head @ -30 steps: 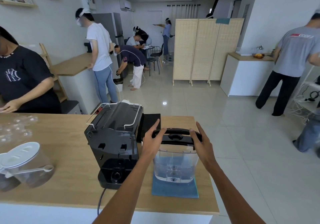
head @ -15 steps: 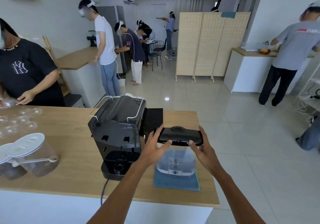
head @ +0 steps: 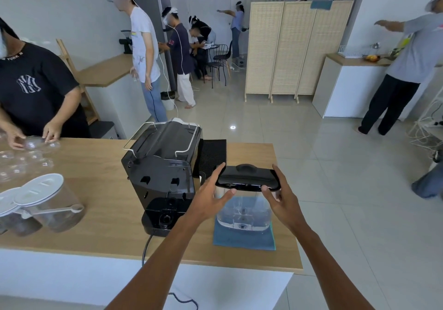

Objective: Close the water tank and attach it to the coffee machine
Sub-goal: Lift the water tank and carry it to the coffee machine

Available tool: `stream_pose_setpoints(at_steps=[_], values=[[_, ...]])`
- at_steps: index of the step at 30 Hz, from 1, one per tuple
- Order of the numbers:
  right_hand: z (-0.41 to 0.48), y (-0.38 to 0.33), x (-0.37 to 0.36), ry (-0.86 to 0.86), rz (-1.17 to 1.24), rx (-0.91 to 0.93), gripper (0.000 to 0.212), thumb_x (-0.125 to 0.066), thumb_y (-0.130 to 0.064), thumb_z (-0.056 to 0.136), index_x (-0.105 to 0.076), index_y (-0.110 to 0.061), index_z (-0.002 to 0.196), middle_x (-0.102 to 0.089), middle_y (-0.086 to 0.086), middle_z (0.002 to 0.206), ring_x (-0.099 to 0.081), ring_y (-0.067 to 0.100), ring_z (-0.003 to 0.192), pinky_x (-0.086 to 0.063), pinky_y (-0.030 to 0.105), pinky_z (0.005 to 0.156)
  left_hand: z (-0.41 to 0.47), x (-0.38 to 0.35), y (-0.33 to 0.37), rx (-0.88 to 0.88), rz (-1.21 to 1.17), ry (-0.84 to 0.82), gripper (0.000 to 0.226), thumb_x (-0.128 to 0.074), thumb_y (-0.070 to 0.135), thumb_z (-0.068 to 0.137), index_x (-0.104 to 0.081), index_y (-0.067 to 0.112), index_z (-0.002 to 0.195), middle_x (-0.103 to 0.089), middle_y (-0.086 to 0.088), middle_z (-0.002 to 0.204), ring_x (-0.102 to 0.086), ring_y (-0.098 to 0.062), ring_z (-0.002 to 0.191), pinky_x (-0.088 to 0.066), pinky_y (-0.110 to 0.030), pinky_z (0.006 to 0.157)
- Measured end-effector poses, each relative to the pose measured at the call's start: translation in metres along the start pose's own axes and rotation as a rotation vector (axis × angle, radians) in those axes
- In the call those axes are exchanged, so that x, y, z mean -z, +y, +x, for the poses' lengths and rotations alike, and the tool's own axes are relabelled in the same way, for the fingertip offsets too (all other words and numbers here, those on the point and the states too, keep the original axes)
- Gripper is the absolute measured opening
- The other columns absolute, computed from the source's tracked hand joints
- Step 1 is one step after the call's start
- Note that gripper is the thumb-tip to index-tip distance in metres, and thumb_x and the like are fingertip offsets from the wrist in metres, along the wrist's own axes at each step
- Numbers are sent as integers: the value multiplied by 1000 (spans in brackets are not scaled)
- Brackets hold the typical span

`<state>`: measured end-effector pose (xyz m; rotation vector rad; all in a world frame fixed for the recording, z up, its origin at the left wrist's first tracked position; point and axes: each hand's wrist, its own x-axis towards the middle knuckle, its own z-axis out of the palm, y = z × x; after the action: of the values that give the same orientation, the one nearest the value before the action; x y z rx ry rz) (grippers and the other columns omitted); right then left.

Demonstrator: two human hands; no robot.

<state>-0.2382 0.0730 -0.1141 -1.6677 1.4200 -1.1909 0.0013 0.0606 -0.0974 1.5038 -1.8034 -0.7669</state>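
A clear water tank stands on a blue cloth near the right end of the wooden counter. Its black lid lies flat over the tank's top. My left hand grips the lid's left end, thumb under its front edge. The lid's right end sits in my right hand, fingers spread around it. The black coffee machine stands just left of the tank with its back towards me, and an open recess faces me there.
Two lidded clear jars with a scoop stand at the counter's left. A person handles clear cups across the counter. A black mat lies behind the tank. The counter's right edge is close.
The lid, open with its rim showing a second ago, now lies flat on the tank. Both hands stayed at its ends. My view has shifted slightly.
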Motion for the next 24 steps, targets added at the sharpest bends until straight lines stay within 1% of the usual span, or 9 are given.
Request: stream_pose_setpoints(at_steps=[3,5,7,9,10,12,18,22,24], values=[[-2,6,3,-34,-51,22,94,-70,-60,80,-23,-39,159,-53,-6,148,-58,13,121,-53,37,102,0,2,-6,-44,-5,0,90,-65,70,80,-10,61,150,-53,-36,129,-52,-54,116,-47,-62,96],[-2,12,4,-50,-97,41,105,-80,-56,75,-21,-37,160,-55,-6,143,-61,14,111,-56,35,93,1,2,-9,-70,-1,-4,98,-78,52,79,-11,60,150,-55,-33,128,-65,-29,100,-52,-52,97],[0,17,5,-51,-110,55,107,-85,-46,74,-21,-34,160,-56,-5,143,-62,18,111,-57,39,91,2,1,-13,-98,14,-4,109,-86,36,76,-9,64,148,-67,-16,105,-54,-4,72,-53,-34,82],[2,19,5,-54,-103,61,107,-85,-46,74,-22,-35,160,-56,-6,144,-63,16,102,-58,41,89,4,2,-16,-124,28,-22,114,-88,31,75,-6,68,145,-53,6,73,-42,-5,59,-43,-21,67],[2,18,4,-55,-92,61,106,-84,-48,73,-23,-36,159,-56,-7,145,-62,13,96,-59,41,88,4,3,-16,-130,27,-29,114,-88,30,75,-5,68,145,-44,9,68,-39,-6,57,-39,-17,62],[2,18,3,-45,-67,56,104,-83,-49,73,-24,-38,159,-55,-8,147,-63,12,95,-59,38,90,5,4,-17,-140,17,-27,112,-87,30,76,-6,67,145,-38,7,65,-37,-7,57,-37,-14,58],[-1,16,2,-16,-48,68,101,-87,-32,76,-28,-35,157,-55,-14,145,-59,13,124,-54,36,102,1,8,-19,-160,-12,-28,104,-83,39,78,-11,61,149,-36,8,63,-37,-6,55,-34,-17,54],[-11,-2,1,16,-14,101,96,-82,-47,73,-29,-45,153,-53,-28,140,-57,-1,122,-49,17,97,-7,23,-14,-171,-26,-43,103,-83,31,80,-14,55,152,-41,3,62,-44,-12,58,-47,-23,68],[-14,-11,-1,26,1,109,94,-84,-40,75,-30,-47,151,-53,-27,139,-58,-1,120,-48,12,94,-14,33,-10,-180,-16,-29,104,-83,27,80,-14,52,154,-39,8,59,-42,-7,55,-42,-19,59]])
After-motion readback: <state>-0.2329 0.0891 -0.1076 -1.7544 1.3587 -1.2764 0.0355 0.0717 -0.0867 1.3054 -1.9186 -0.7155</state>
